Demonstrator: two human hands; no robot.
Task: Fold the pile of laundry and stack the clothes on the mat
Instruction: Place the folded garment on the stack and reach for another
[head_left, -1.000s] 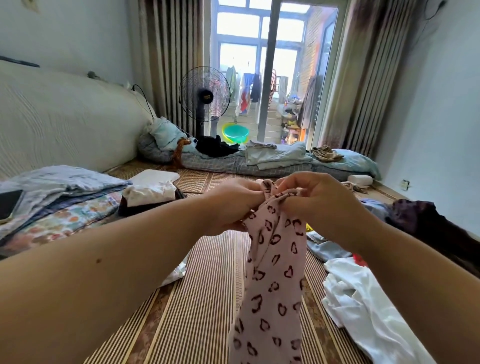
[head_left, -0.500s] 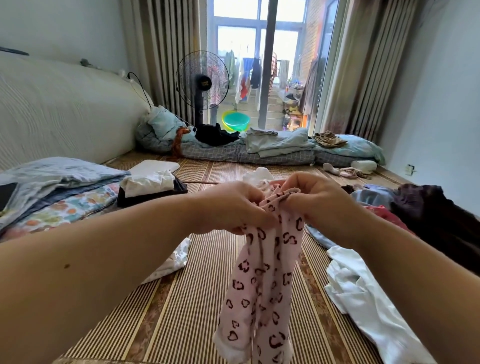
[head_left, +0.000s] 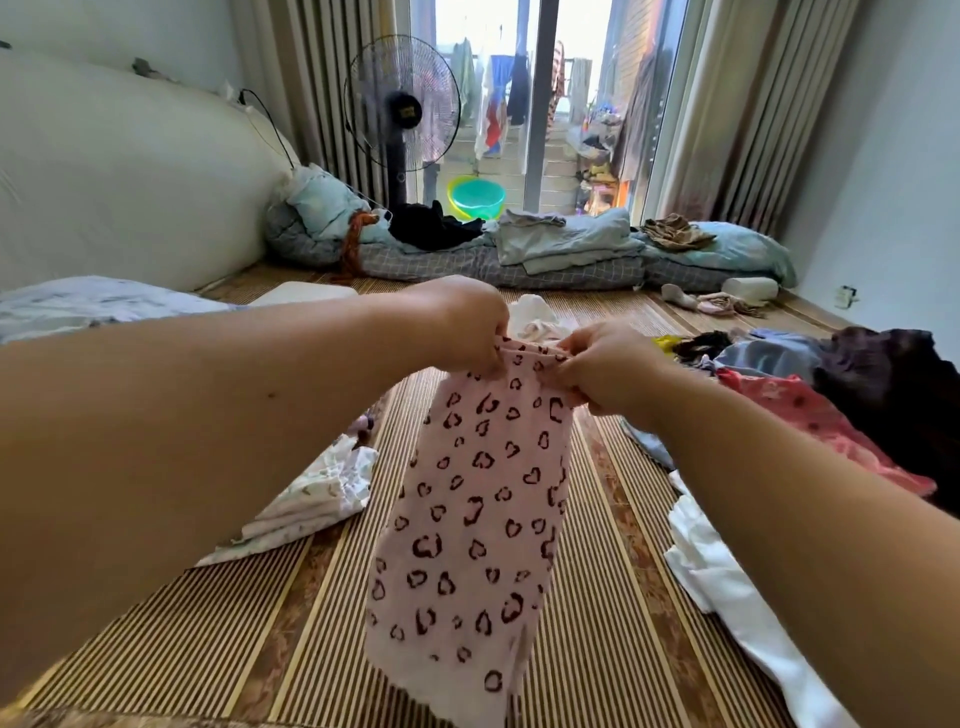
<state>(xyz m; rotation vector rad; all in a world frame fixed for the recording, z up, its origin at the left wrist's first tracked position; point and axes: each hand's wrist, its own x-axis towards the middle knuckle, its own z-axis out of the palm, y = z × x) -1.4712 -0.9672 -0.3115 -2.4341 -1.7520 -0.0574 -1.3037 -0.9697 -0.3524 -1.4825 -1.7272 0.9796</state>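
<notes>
Your left hand (head_left: 462, 325) and right hand (head_left: 605, 366) pinch the pink heart-print garment (head_left: 475, 514) by its top edge. It hangs below them, its hem seemingly just above the mat (head_left: 597, 649).

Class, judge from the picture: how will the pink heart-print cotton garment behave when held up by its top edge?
Probably floppy: the pink heart-print cotton garment hangs limp from the left hand and right hand. Likely light, since fingertip pinches support it. Unlikely to slip, since the cloth bunches under the fingers.

Black standing fan (head_left: 402, 111) before the striped curtains (head_left: 332, 88), green basin (head_left: 476, 198) beyond the glass door, white wall socket (head_left: 845, 296) low at right, pale padded headboard (head_left: 119, 171) along the left.
</notes>
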